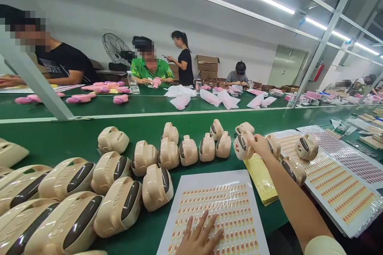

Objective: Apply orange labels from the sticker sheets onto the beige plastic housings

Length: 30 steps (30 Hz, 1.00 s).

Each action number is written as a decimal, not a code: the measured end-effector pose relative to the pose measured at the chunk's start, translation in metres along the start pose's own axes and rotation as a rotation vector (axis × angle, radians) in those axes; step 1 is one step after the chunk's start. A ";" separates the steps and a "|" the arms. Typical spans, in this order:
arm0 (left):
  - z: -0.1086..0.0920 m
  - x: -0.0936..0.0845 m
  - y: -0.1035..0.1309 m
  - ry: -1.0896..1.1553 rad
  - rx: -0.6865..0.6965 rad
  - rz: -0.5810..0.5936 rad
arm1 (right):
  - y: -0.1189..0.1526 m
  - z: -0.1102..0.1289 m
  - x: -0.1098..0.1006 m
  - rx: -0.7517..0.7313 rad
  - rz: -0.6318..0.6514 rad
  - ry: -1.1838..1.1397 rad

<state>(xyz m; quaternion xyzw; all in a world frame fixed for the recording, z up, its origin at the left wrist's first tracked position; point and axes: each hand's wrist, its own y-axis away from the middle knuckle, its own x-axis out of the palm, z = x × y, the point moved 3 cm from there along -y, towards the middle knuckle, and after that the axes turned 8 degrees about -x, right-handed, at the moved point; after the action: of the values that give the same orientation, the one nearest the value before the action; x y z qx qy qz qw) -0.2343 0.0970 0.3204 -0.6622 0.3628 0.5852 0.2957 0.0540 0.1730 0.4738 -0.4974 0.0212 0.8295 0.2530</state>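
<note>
1. The right hand (pixel 259 145) reaches out over the green table (pixel 74 137), fingers curled round a cream shell (pixel 241 146) which it holds just above the surface, at the right end of the row of shells.
2. That shell is tipped so its dark window faces left and towards the camera; a small red mark shows on its front. Its long axis runs roughly up and down, leaning a little.
3. The left hand (pixel 199 237) lies flat, fingers spread wide, pressed on the sticker sheet (pixel 215 211) at the near edge; it grips nothing.
4. The sheet carries rows of small orange stickers and lies lengthwise away from the person.
5. A row of shells (pixel 179 151) stands just left of the held one, most with their dark windows turned right or away.
6. A larger heap of shells (pixel 68 199) fills the near left corner, lying on their sides and touching one another.
7. A yellow pad (pixel 263 179) lies under the right forearm, between the two sticker sheets.
8. More sheets (pixel 338 183) lie to the right, with further shells (pixel 306 147) resting on them.
9. Across the white line, pink pieces (pixel 101 87), clear bags (pixel 209 97) and a water bottle (pixel 133 83) sit before other people working at the far side.
10. A fan (pixel 115 50) and cartons (pixel 207 65) stand by the wall.
</note>
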 end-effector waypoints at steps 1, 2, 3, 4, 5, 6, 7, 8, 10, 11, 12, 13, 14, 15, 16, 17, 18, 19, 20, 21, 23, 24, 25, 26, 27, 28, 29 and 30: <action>-0.006 -0.004 -0.007 0.016 -0.009 0.037 | -0.002 -0.001 -0.009 -0.004 -0.039 -0.004; -0.009 -0.009 -0.013 0.040 -0.027 0.076 | -0.004 -0.002 -0.018 -0.009 -0.074 -0.004; -0.011 -0.015 -0.017 0.064 -0.063 0.096 | -0.006 -0.003 -0.025 -0.013 -0.104 -0.002; -0.012 -0.020 -0.019 0.087 -0.113 0.110 | -0.008 -0.004 -0.031 -0.015 -0.127 0.002; -0.011 -0.024 -0.021 0.108 -0.162 0.130 | -0.009 -0.005 -0.035 -0.014 -0.143 0.005; -0.011 -0.026 -0.023 0.125 -0.214 0.144 | -0.010 -0.006 -0.038 -0.012 -0.152 0.008; -0.010 -0.028 -0.024 0.140 -0.260 0.149 | -0.010 -0.006 -0.040 -0.011 -0.155 0.010; -0.009 -0.030 -0.026 0.153 -0.303 0.149 | -0.011 -0.007 -0.040 -0.010 -0.154 0.011; -0.008 -0.032 -0.030 0.169 -0.356 0.138 | -0.010 -0.008 -0.035 -0.013 -0.139 0.011; -0.007 -0.033 -0.032 0.172 -0.367 0.127 | -0.009 -0.007 -0.031 -0.016 -0.124 0.009; -0.007 -0.034 -0.034 0.176 -0.366 0.117 | -0.007 -0.006 -0.026 -0.019 -0.104 0.007; -0.006 -0.035 -0.036 0.179 -0.358 0.107 | -0.005 -0.005 -0.020 -0.019 -0.081 0.004; -0.005 -0.036 -0.038 0.182 -0.348 0.099 | -0.004 -0.004 -0.013 -0.018 -0.054 0.002; -0.003 -0.036 -0.039 0.184 -0.339 0.092 | -0.002 -0.002 -0.007 -0.015 -0.028 0.002; -0.002 -0.037 -0.039 0.186 -0.335 0.091 | 0.000 -0.001 0.000 -0.012 -0.002 0.004; -0.001 -0.037 -0.039 0.187 -0.335 0.092 | 0.002 0.001 0.006 -0.010 0.019 0.010; 0.001 -0.037 -0.039 0.187 -0.334 0.094 | 0.004 0.002 0.012 -0.009 0.038 0.020; 0.002 -0.038 -0.038 0.185 -0.334 0.099 | 0.006 0.004 0.018 -0.011 0.054 0.032; 0.003 -0.038 -0.038 0.184 -0.330 0.103 | 0.009 0.006 0.023 -0.015 0.069 0.046; 0.005 -0.039 -0.037 0.183 -0.323 0.106 | 0.011 0.007 0.028 -0.020 0.082 0.061; 0.007 -0.041 -0.036 0.180 -0.299 0.112 | 0.017 0.009 0.037 -0.029 0.110 0.094; 0.008 -0.042 -0.035 0.177 -0.287 0.114 | 0.020 0.009 0.040 -0.032 0.123 0.110; 0.009 -0.043 -0.035 0.173 -0.274 0.111 | 0.023 0.009 0.042 -0.035 0.137 0.122; 0.010 -0.041 -0.035 0.168 -0.262 0.106 | 0.025 0.008 0.043 -0.039 0.153 0.133; 0.011 -0.038 -0.035 0.159 -0.248 0.095 | 0.026 0.007 0.042 -0.046 0.171 0.140; 0.011 -0.033 -0.034 0.143 -0.240 0.071 | 0.025 0.005 0.040 -0.053 0.190 0.145; 0.012 -0.026 -0.033 0.118 -0.240 0.027 | 0.021 0.003 0.036 -0.059 0.209 0.150; 0.013 -0.016 -0.031 0.089 -0.241 -0.025 | 0.015 0.001 0.032 -0.063 0.222 0.154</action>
<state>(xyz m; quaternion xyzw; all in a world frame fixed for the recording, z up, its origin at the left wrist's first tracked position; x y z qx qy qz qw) -0.2165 0.1269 0.3333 -0.7227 0.2945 0.5908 0.2050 0.0348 0.1733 0.4447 -0.5618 0.0696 0.8121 0.1414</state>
